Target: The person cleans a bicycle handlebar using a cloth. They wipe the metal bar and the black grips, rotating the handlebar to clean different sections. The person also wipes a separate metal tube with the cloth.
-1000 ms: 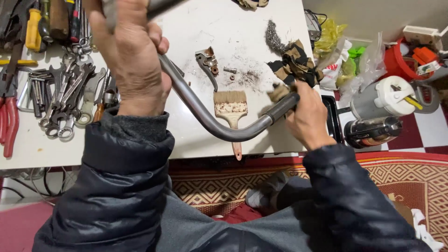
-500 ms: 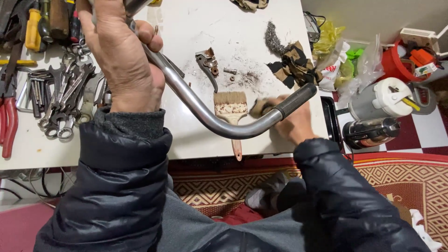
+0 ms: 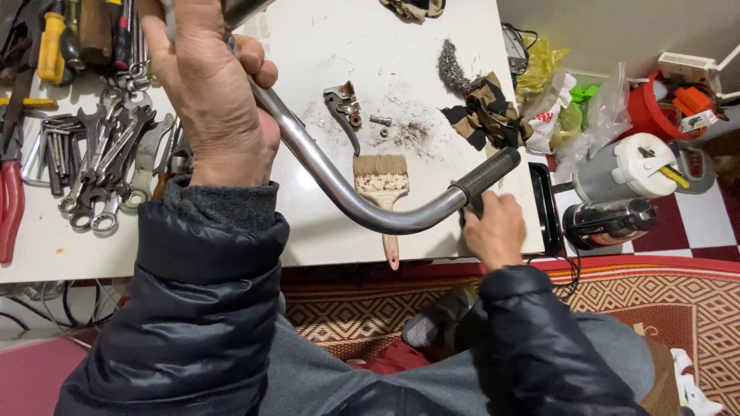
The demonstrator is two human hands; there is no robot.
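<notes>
Chrome handlebar [image 3: 347, 189] runs from my left hand [image 3: 212, 100], gripping it at eleven o'clock, down to its black grip [image 3: 486, 173] at four. My right hand [image 3: 493, 231] sits closed just below that grip, nearer to it, over the white table [image 3: 324, 231].

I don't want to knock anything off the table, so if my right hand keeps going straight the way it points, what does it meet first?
Your right hand points up-table, so the black rubber grip of the handlebar comes first. It looks almost touching already, though depth is unclear.
</notes>
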